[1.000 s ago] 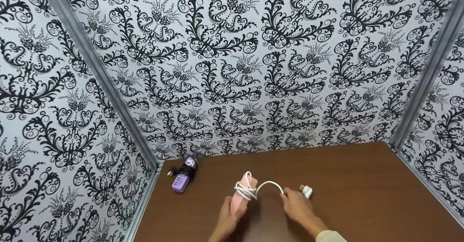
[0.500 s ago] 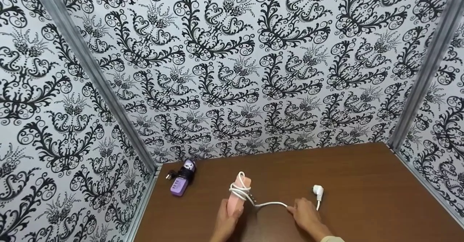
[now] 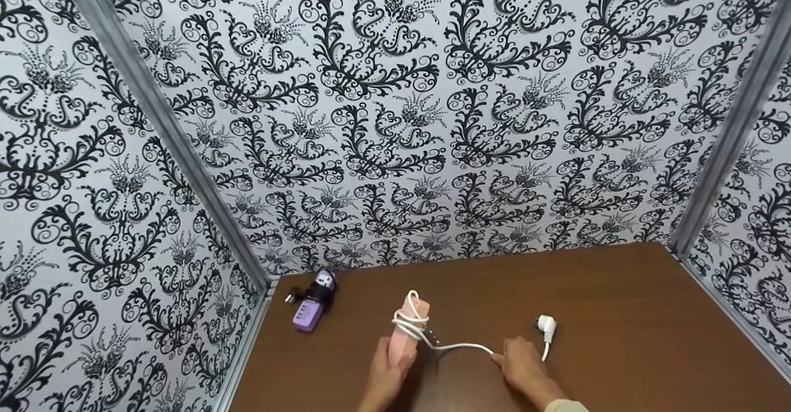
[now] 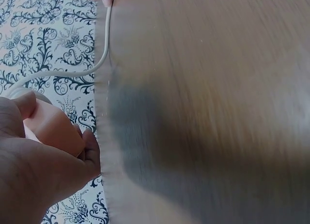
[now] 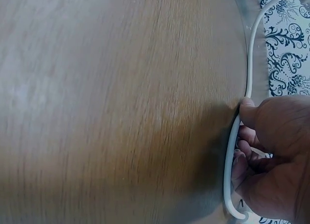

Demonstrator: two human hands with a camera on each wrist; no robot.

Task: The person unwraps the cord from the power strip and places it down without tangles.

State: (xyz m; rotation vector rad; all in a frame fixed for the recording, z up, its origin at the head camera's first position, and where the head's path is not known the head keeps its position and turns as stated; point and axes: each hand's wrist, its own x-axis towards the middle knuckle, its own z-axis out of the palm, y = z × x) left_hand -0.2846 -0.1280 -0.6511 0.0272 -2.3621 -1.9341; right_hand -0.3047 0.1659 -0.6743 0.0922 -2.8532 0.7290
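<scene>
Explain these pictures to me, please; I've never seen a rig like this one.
No machine here, just a person working bare-handed. The wide picture comes from a camera on the head, looking forward and down; the two closer ones come from cameras on the left and right wrists. The left hand grips a pale pink, bar-shaped block with a thin white cord wound around it. The right hand pinches that cord further along, with a white angled plug just past it. A long purple power strip, wrapped in a black cord, lies on the brown wood-grained table.
</scene>
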